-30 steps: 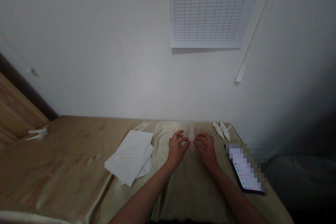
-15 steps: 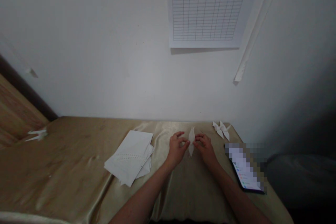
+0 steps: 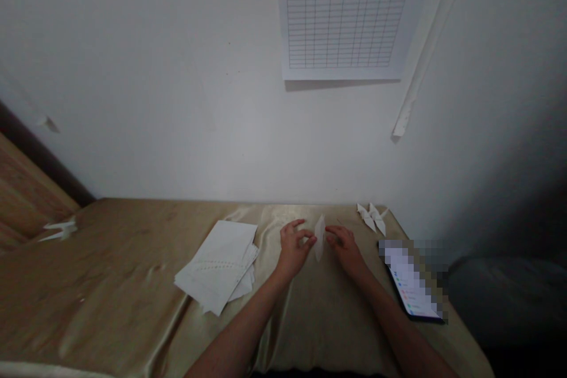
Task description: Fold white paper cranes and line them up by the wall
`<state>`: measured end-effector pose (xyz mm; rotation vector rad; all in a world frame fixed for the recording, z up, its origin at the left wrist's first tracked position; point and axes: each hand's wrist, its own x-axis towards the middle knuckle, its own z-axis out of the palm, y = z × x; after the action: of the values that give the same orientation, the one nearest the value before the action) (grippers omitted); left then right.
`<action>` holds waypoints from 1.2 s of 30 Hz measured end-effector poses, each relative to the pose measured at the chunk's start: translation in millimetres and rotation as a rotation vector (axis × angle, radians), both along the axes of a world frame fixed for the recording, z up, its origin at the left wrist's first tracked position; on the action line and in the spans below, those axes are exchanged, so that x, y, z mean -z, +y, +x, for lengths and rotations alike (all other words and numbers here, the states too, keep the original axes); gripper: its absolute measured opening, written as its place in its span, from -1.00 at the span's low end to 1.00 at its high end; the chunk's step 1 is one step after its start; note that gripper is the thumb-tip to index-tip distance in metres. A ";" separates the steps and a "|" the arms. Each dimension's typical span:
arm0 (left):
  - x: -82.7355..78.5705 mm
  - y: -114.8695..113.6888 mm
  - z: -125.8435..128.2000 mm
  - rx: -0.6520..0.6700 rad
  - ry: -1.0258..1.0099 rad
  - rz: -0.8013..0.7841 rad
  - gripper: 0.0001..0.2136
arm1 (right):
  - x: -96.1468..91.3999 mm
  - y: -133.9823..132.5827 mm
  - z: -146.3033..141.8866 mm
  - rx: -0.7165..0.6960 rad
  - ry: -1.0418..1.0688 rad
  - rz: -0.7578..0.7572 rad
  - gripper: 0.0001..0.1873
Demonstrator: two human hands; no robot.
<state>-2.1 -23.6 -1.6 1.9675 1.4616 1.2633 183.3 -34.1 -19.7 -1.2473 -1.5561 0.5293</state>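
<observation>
A small, narrow folded piece of white paper (image 3: 319,235) stands between my two hands over the gold satin cloth. My left hand (image 3: 294,249) pinches its left edge with thumb and fingers, closed on it. My right hand (image 3: 345,247) sits just to its right with fingers curled towards the paper's right edge. Both forearms reach in from the bottom of the view.
A loose stack of white sheets (image 3: 219,264) lies left of my hands. Two folded paper cranes (image 3: 372,218) sit at the back right by the wall. A lit phone (image 3: 411,284) lies at the right. Another folded paper shape (image 3: 57,230) rests far left. The table (image 3: 110,289) meets the wall.
My hands have moved closer around the folded paper, which now stands more on edge and slightly left. The camera view has shifted a little.
</observation>
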 end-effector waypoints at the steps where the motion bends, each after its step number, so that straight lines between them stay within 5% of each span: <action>1: 0.2 -0.1 0.3 0.000 0.001 -0.001 -0.98 | -0.1 -0.2 -0.4 -0.022 0.002 -0.001 -0.69; 8: -2.4 -0.5 -0.5 0.005 0.014 -0.007 -0.96 | -5.0 -1.9 -2.4 -0.084 -0.009 -0.013 -0.75; 18: -3.4 -2.5 0.8 0.028 -0.011 0.033 -0.94 | -10.0 -3.7 -2.3 0.054 0.045 0.021 -0.70; 28: -1.6 -2.2 0.1 0.036 0.001 0.032 -0.94 | -16.4 -9.0 -6.6 -0.105 0.128 -0.059 -0.77; 36: -0.8 -1.9 0.5 0.058 -0.012 0.030 -0.85 | -18.5 -9.5 -6.0 -0.070 0.145 -0.079 -0.76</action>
<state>-1.6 -25.5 -0.8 2.0025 1.3779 1.2769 177.3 -43.7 -1.2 -1.1891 -1.4724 0.7169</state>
